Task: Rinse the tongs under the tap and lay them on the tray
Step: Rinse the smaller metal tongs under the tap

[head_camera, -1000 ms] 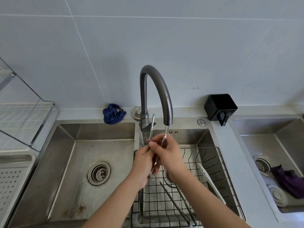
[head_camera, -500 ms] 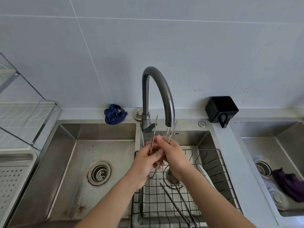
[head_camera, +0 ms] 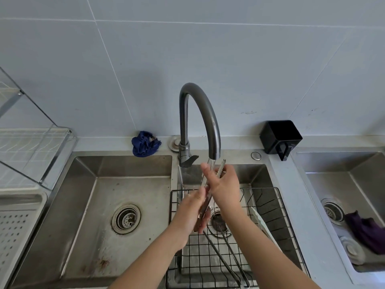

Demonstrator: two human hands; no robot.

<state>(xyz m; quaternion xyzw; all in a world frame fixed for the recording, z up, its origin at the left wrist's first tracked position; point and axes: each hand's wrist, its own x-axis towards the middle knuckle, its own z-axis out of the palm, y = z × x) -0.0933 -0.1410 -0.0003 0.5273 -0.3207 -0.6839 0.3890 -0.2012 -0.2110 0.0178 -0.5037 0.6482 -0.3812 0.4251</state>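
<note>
Steel tongs (head_camera: 217,171) slant upward under the spout of the dark grey tap (head_camera: 205,119), where water runs over their tips. My left hand (head_camera: 192,213) grips their lower end above the middle sink. My right hand (head_camera: 226,185) is wrapped round their upper part just below the spout, thumb side up. The white perforated tray (head_camera: 19,222) lies at the far left edge, beside the left sink.
A black wire basket (head_camera: 268,207) sits in the middle sink with a second pair of tongs (head_camera: 227,257) and a white utensil. A blue cloth (head_camera: 144,143) and a black holder (head_camera: 280,137) stand on the back ledge. A rack (head_camera: 31,151) stands left.
My hands have slid apart along the tongs: the right moved up toward the spout, the left dropped lower. The tongs' arms have come together and their tips sit in the stream.
</note>
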